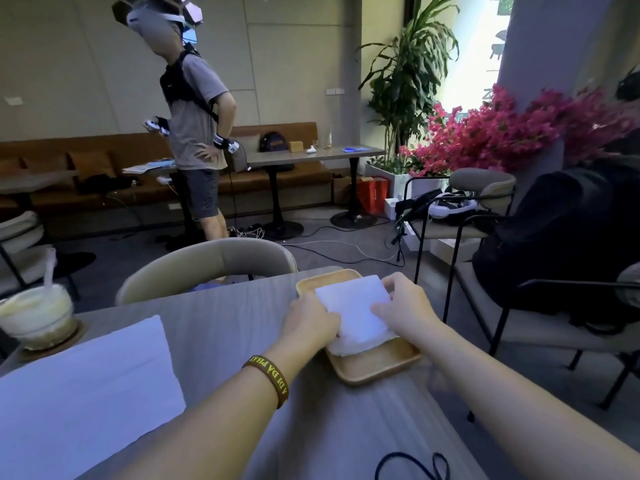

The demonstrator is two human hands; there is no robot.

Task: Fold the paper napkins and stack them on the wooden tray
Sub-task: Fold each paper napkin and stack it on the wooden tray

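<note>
A wooden tray [375, 367] lies near the right edge of the grey table. On it sits a stack of folded white napkins [355, 313]. My left hand [310, 323] grips the stack's left side with curled fingers. My right hand [405, 306] holds the right side, thumb on top of the napkin and fingers round its far corner. A pile of unfolded white napkins [86, 386] lies flat on the table at the near left.
An iced drink with a straw [36, 315] stands on a coaster at the far left. A beige chair [204, 263] faces me across the table. A person stands beyond it. Chairs with bags [554, 237] fill the right side. A black cord [412, 464] lies near me.
</note>
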